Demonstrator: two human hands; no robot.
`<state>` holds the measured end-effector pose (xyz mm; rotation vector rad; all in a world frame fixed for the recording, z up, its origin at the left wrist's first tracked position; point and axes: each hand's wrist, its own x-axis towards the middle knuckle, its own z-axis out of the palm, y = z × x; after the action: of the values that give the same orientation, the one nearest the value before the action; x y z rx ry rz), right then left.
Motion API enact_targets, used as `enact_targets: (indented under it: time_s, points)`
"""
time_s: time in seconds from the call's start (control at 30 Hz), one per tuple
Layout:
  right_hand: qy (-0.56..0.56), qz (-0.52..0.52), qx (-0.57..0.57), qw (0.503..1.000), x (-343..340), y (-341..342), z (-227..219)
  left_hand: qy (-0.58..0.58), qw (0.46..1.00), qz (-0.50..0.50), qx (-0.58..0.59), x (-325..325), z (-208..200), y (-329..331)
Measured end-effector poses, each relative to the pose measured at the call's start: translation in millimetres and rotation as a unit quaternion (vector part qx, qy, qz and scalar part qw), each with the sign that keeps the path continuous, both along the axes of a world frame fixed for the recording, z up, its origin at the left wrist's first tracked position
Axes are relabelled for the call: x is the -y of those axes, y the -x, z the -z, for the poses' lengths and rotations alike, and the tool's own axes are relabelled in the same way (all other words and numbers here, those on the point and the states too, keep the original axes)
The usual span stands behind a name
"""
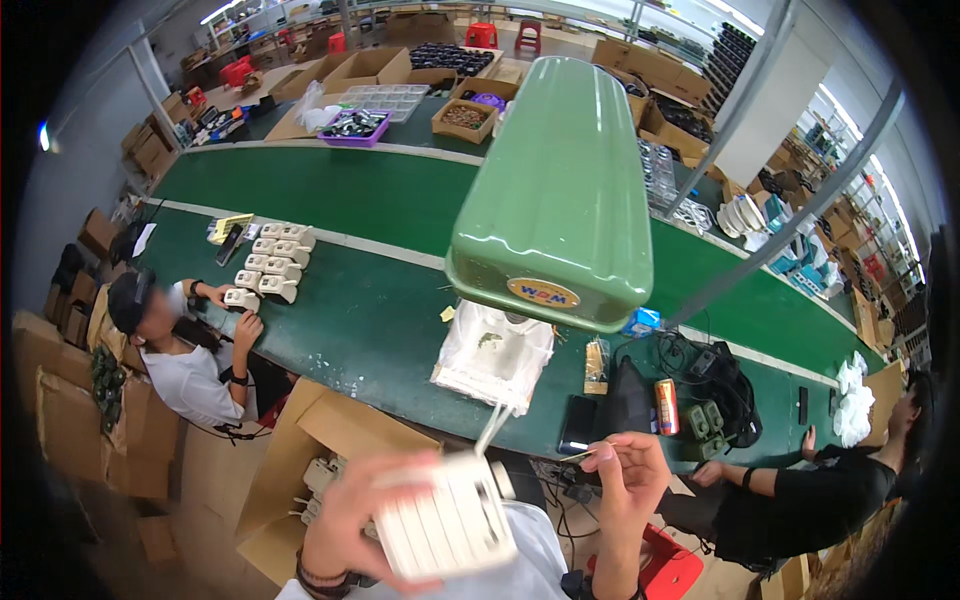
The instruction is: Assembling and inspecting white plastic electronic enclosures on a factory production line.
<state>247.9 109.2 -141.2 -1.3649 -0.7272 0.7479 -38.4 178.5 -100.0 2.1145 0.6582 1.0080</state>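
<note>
My left hand (pixel 345 530) is wrapped round a cream plastic housing (pixel 445 520) with ribbed slats, a small knob and a thin stalk pointing up. It is close to the camera and slightly blurred. To its right, my right hand (pixel 625 475) is raised with thumb and forefinger pinched on a thin, stick-like piece (pixel 577 456), too small to name. The hands are apart. Beyond them a large green machine head (pixel 555 190) overhangs a fixture wrapped in white sheeting (pixel 492 355) on the green bench (pixel 375 330).
An open cardboard box (pixel 280 470) holding cream parts stands at my left. A person (pixel 200 370) at far left handles cream housings (pixel 275 255) standing in rows. Another person (pixel 810 505) sits at right. A black phone (pixel 578 425), an orange-white tube (pixel 666 405) and cables lie nearby.
</note>
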Motion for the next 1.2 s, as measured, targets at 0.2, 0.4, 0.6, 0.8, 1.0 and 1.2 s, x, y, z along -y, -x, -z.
enact_targets:
  time_s: [0.2, 0.4, 0.6, 0.8, 1.0, 1.2]
  points:
    - [0.043, 0.017, -0.053, 0.998, -9, -33, 63, 0.696, 0.524, -0.126, 0.474, -79, 195, 51]
    - [0.124, -0.005, -0.100, 0.987, -26, -74, 188, 0.655, 0.598, -0.259, 0.383, -170, 336, 73]
    - [0.263, -0.001, 0.171, 0.949, -51, -70, 272, 0.257, 0.732, -0.566, -0.279, -243, 380, 84]
    - [0.281, -0.007, 0.292, 0.914, -78, -59, 331, 0.248, 0.703, -0.560, -0.360, -239, 355, 76]
    - [0.199, 0.067, 0.346, 0.914, -74, -79, 361, 0.231, 0.850, -0.469, 0.063, -130, 274, 117]
    - [0.226, -0.089, 0.163, 0.956, -47, -69, 341, 0.371, 0.670, -0.634, 0.108, 75, 366, 274]
